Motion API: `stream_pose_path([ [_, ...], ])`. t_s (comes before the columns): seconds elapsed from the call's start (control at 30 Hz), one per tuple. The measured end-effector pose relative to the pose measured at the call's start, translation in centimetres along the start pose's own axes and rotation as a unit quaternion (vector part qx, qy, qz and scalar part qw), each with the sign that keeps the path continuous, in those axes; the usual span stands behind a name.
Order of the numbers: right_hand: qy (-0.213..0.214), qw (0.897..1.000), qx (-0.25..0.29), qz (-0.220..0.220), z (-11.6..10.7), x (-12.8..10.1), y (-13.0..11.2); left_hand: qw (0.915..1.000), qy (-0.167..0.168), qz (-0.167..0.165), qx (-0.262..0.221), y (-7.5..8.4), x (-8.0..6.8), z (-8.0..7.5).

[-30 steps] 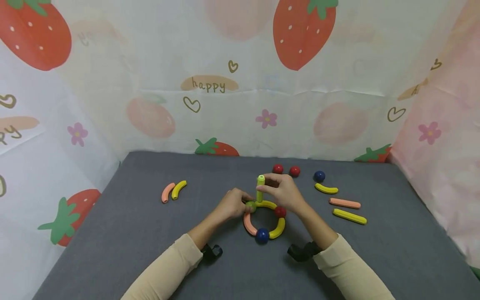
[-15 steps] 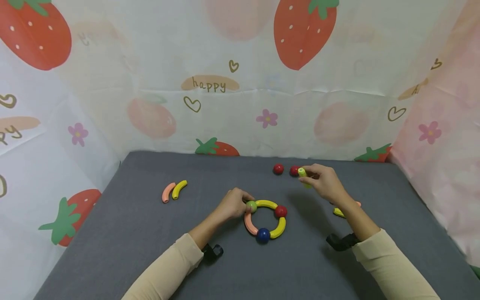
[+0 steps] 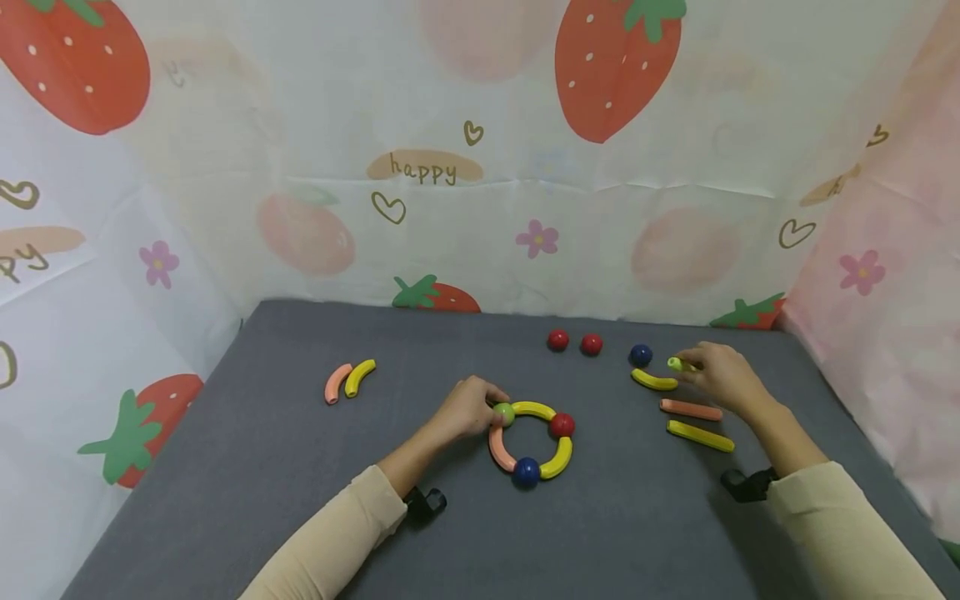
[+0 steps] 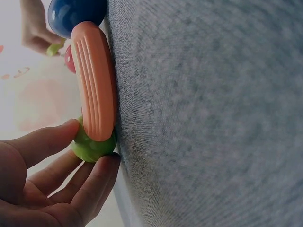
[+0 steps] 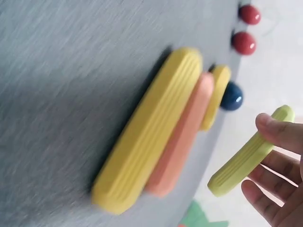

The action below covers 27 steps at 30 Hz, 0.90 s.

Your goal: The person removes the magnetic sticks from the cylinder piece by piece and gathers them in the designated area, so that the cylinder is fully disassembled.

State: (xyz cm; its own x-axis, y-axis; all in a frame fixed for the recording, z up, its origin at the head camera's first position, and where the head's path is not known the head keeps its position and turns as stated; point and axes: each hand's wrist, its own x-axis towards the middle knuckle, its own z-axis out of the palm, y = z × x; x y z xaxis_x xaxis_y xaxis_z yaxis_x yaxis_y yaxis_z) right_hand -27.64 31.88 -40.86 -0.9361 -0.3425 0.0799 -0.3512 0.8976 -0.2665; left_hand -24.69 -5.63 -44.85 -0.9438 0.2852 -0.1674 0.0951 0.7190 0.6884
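My left hand (image 3: 467, 408) pinches a green ball (image 4: 92, 147) at the upper left of a ring lying on the grey cloth. A salmon curved rod (image 4: 94, 80), a blue ball (image 3: 527, 472), a red ball (image 3: 562, 426) and two yellow curved rods, the far one (image 3: 534, 409) and the near one (image 3: 557, 458), make up the rest of the ring. Off to the right, my right hand (image 3: 727, 381) holds a short lime-green straight rod (image 5: 251, 158) between thumb and fingers, raised over the cloth beyond the loose rods.
Below the right hand lie a yellow straight rod (image 3: 701, 436), a salmon straight rod (image 3: 691, 409), a yellow curved rod (image 3: 654, 380) and a blue ball (image 3: 641, 355). Two red balls, one here (image 3: 591, 344), sit farther back. Salmon (image 3: 337, 384) and yellow (image 3: 360, 378) curved rods lie left.
My right hand has lifted the lime-green rod off the ring beside the green ball and carried it right, past the loose blue ball. My left hand stays on the green ball.
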Motion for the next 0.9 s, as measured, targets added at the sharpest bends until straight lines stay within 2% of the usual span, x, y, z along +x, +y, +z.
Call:
stream_pose_path([
  [0.23,-0.046,0.998,-0.024,0.026,0.5,-0.5,2.2,1.0000,-0.003,-0.004,0.000,0.0,0.0,0.0],
  [0.47,-0.105,0.991,-0.046,0.069,1.3,-0.7,4.0,0.9999,-0.005,-0.013,-0.002,0.1,0.2,0.1],
  [0.7,-0.122,0.988,-0.039,0.087,1.7,-0.6,4.2,0.9999,-0.005,-0.014,-0.002,0.0,0.3,0.0],
  [0.9,-0.126,0.988,-0.033,0.085,1.6,-0.5,4.1,0.9999,-0.013,-0.007,0.007,0.0,0.4,-0.2],
])
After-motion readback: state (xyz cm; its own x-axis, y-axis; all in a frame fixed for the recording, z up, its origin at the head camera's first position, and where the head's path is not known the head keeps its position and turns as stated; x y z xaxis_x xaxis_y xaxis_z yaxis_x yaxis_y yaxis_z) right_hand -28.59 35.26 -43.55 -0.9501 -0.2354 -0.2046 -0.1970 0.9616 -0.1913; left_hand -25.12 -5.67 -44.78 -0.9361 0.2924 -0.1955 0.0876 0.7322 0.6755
